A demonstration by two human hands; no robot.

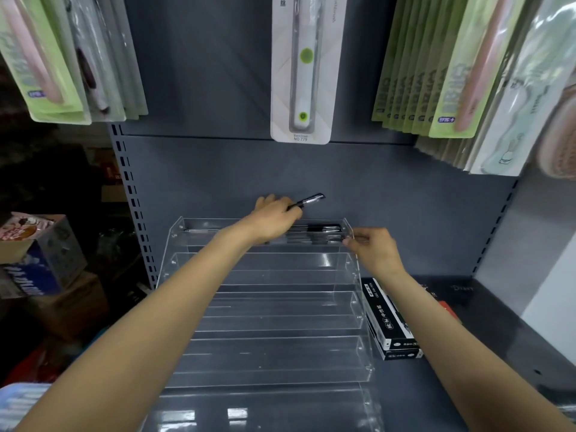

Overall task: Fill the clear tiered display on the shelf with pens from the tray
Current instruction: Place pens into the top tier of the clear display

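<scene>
Head view:
— Where's the pen (307, 201)?
— Gripped in the left hand (274, 218), its long axis jutting right of the fingers, just above the clear tiered display's (268, 310) top tier.
— Right hand (375, 249)?
— Fingers pinch the display's right wall. The left hand is nearer the top tier.
— Room?
— Pens (314, 233) beneath the fingers; lower tiers empty.

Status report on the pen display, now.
Left hand holds a pen over the top tier. Right hand pinches the display at its right edge. Lower tiers bare. Nothing blocking.
</scene>
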